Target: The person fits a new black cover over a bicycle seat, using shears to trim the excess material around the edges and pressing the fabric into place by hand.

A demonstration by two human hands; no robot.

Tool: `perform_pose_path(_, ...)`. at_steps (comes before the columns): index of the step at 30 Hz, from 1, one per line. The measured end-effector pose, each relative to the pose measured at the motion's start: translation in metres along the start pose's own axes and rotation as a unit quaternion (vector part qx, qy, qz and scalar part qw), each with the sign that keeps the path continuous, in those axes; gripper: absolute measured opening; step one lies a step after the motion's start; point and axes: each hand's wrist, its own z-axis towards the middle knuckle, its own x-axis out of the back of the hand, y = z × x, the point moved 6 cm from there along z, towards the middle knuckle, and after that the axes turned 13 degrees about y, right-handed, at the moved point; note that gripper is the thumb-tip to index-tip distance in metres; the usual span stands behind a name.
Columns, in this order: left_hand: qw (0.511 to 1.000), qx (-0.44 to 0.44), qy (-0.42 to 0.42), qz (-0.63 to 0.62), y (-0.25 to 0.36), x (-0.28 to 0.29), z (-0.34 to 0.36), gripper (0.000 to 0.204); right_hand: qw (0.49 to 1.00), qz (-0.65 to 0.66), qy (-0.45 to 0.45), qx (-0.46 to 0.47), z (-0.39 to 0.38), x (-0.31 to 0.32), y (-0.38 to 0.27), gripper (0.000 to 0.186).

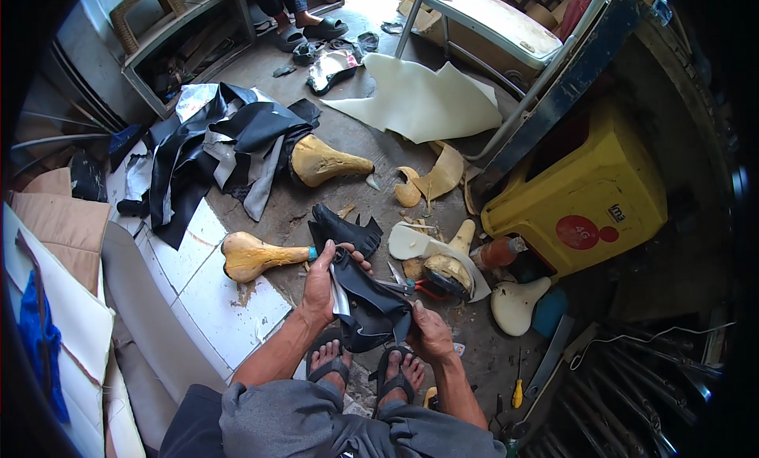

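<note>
Cover: the black cover (371,300) is hanging above the feet (328,365), spanning the gap between both hands.
Left hand: the left hand (320,286) is gripping the cover's left edge, fingers curling round it.
Right hand: the right hand (431,331) is pinching the cover's right corner, thumb uppermost.
Screwdriver: the screwdriver (518,391) is lying right of the cover, on its near side.
Floor: the grey floor (273,225) is stretching out beneath and beyond the cover, scraps littering it.
Tiles: white tiles (229,312) are showing left of the cover, crumbs dusting them.
Saddles: a yellow saddle (257,256) is lying left of the cover, a white saddle (518,306) right of it.
Scissors: red-handled scissors (431,290) are lying just right of the cover.
Stool: a yellow stool (589,193) is sitting beyond the cover, rightward.
Heap: black sheets (265,126) are piling up beyond the cover, leftward.
Chair: a white-seated chair (498,27) is standing well beyond the cover, rightward.
Slippers: another person's slippers (326,29) are resting far beyond the cover.
</note>
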Motion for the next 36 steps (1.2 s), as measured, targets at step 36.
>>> perform_pose_path(36,0.617,-0.223,-0.067,0.752,-0.008,-0.015,-0.023,0.039,0.881,-0.316,0.182,0.300,-0.017,-0.022,-0.058,0.031)
